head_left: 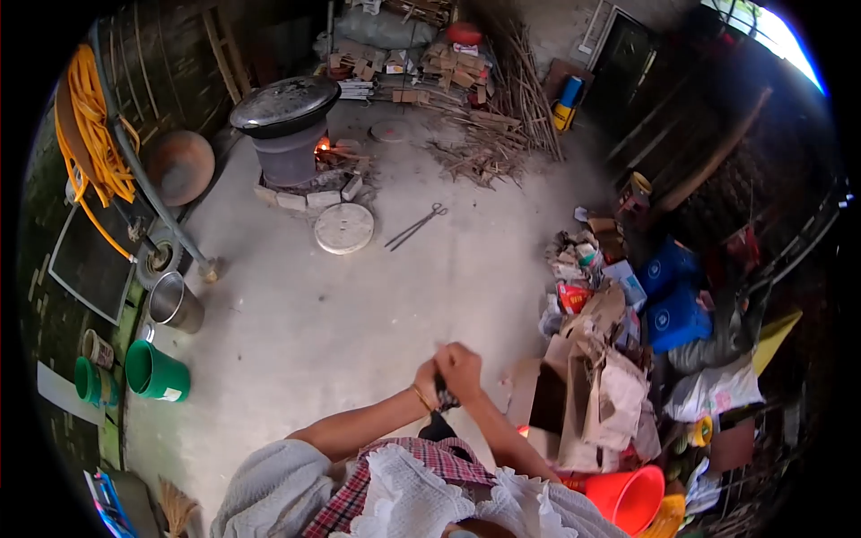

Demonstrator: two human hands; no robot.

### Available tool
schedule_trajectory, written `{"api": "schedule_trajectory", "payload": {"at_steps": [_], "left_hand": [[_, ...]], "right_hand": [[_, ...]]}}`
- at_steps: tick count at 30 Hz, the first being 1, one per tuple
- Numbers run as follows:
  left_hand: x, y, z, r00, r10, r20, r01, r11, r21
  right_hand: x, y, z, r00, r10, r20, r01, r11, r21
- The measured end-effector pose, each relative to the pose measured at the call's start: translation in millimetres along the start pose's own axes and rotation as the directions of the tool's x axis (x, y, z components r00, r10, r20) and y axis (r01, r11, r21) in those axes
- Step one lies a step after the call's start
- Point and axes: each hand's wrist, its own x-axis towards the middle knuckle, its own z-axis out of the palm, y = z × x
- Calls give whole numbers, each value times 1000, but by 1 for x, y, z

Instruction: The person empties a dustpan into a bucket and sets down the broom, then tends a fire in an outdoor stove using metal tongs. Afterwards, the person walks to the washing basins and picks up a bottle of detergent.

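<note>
Both of my hands are together in front of my body, low in the middle of the head view. My left hand [425, 381] has its fingers closed beside a dark, beaded-looking thing at the wrists. My right hand [459, 369] is curled into a fist against it. What either hand holds, if anything, is too small to make out. Beyond them, metal tongs [416, 228] lie on the concrete floor, right of a round pale lid [343, 229]. A large covered pot [285, 106] sits on a stove with a fire [323, 144] burning at its side.
Cardboard boxes [606, 399] and scrap are heaped at the right, near a red bucket [626, 498] and blue containers [674, 305]. Green buckets [159, 372] and a metal bucket [177, 303] stand at the left. Sticks [489, 143] are piled at the back.
</note>
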Motion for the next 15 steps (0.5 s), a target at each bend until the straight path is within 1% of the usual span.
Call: {"api": "schedule_trajectory", "payload": {"at_steps": [1,2,3,4,6,7,8,9,10,11,12,13,14,15], "left_hand": [[28,1,29,954,-47,-296,56,998,24],[53,3,43,815,-84,-573,115,993,19],[76,9,40,824,-75,-562,134,989,64],[105,17,42,846,97,-524,153,898,413],[160,44,50,713,52,-699,99,980,174],[184,57,14,935,229,-271,-168,959,229],[208,68,-24,896,387,216,-423,892,159],[239,45,37,540,836,97,-808,547,-219],[261,61,7,525,846,95,-819,532,-213],[283,87,-39,665,741,93,-728,671,-143],[303,113,-87,786,614,71,-609,789,-75],[323,131,-114,884,467,27,-467,884,-19],[387,135,-75,673,689,270,-622,724,-298],[409,159,-54,841,522,-143,-524,851,23]], "right_hand": [[30,34,-3,998,67,-15,-68,997,-44],[61,68,-5,975,205,83,-197,976,-88],[89,87,-7,966,223,129,-221,975,-33],[115,95,-4,981,162,110,-158,987,-41],[161,98,6,992,90,88,-98,991,95],[178,97,15,991,-90,98,71,980,185],[194,95,24,960,-265,91,231,932,278],[211,87,26,921,-351,167,303,918,254],[233,87,30,869,-432,240,379,895,237],[257,105,40,860,-438,262,393,896,208],[284,136,60,900,-397,180,351,905,242],[316,160,68,930,-308,198,255,933,256],[359,186,76,949,-231,215,171,950,263],[404,221,90,952,-175,251,138,978,157]]}}
